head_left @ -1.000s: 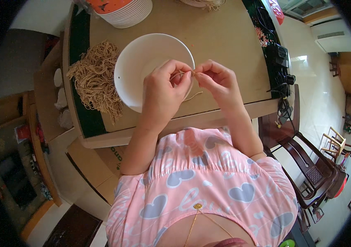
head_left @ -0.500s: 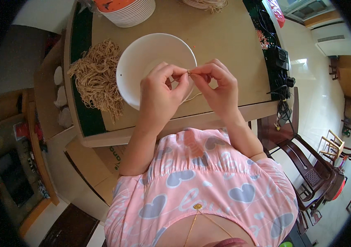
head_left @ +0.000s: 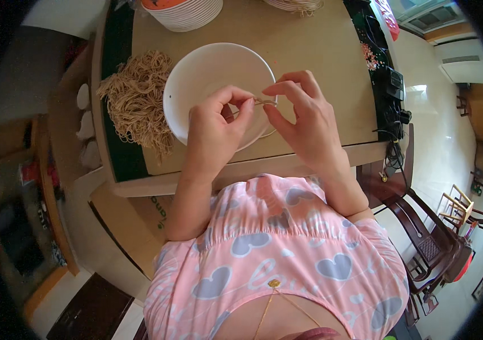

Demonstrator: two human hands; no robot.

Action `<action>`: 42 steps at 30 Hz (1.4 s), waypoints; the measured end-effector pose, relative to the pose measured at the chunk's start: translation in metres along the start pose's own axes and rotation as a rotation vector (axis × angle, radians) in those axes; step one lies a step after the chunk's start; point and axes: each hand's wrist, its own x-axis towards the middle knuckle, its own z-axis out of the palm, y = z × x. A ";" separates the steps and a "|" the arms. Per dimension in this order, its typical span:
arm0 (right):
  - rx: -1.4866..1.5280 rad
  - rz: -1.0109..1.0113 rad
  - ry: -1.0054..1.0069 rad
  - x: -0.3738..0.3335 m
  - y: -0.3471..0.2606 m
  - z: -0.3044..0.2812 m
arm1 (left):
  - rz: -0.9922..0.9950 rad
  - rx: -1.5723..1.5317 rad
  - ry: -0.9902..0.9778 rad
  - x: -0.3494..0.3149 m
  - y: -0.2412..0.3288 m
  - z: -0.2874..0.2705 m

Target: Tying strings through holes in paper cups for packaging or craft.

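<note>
My left hand (head_left: 214,124) pinches a thin beige cord (head_left: 264,102) between thumb and fingertips, over the right side of a white bowl (head_left: 182,93). A short looped or doubled bit of the cord sticks out to the right of that pinch. My right hand (head_left: 312,116) is beside it with thumb and fingers apart, around the cord's end but not closed on it. More of the cord curves below, near the bowl's right rim. Left of the bowl lies a tangled heap of beige cords (head_left: 139,105).
A stack of white tubs (head_left: 187,17) stands at the far left of the table (head_left: 326,85), and another cord bundle (head_left: 298,4) lies at the far edge. Black cables and a black device (head_left: 391,82) line the right edge. Dark wooden chairs (head_left: 428,243) stand at right.
My right thumb and fingers have parted from the cord and moved slightly right. My left hand keeps its pinch, and the short cord piece now shows between the hands.
</note>
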 end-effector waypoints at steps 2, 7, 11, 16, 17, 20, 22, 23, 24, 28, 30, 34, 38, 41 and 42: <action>-0.076 -0.045 0.010 0.000 0.001 0.001 | -0.009 0.002 0.003 -0.001 0.001 0.001; -0.023 -0.085 0.002 0.004 -0.006 0.005 | -0.035 -0.032 -0.024 -0.002 0.002 0.000; 0.009 -0.034 -0.082 0.004 -0.005 0.007 | 0.005 0.085 -0.009 -0.005 0.006 -0.003; 0.076 0.043 -0.115 0.005 -0.007 0.008 | 0.120 0.156 0.064 -0.008 0.004 -0.003; 0.107 0.060 -0.104 0.005 -0.007 0.009 | 0.108 0.144 0.051 -0.008 0.002 -0.004; 0.085 0.053 -0.109 0.007 -0.008 0.011 | 0.104 0.134 0.043 -0.007 0.002 -0.006; 0.089 0.074 -0.117 0.007 -0.011 0.011 | 0.111 0.139 0.052 -0.006 0.002 -0.007; 0.097 0.105 -0.117 0.007 -0.012 0.011 | 0.110 0.147 0.052 -0.006 0.002 -0.007; 0.094 0.097 -0.123 0.007 -0.012 0.011 | 0.109 0.156 0.050 -0.006 0.002 -0.007; 0.115 0.131 -0.063 0.002 -0.006 0.014 | 0.146 0.168 0.075 -0.006 0.001 -0.007; 0.096 0.129 -0.068 0.001 -0.005 0.014 | 0.136 0.173 0.058 -0.005 0.000 -0.007; 0.140 0.154 -0.048 0.000 -0.004 0.013 | 0.161 0.148 0.014 -0.006 0.004 -0.005; 0.199 0.150 -0.037 -0.001 -0.002 0.012 | 0.224 0.213 -0.040 -0.007 0.000 -0.001; 0.204 0.155 -0.036 -0.001 -0.004 0.010 | 0.247 0.207 -0.019 -0.007 0.003 0.001; 0.203 0.154 -0.035 -0.001 -0.003 0.011 | 0.248 0.194 -0.002 -0.007 0.004 0.002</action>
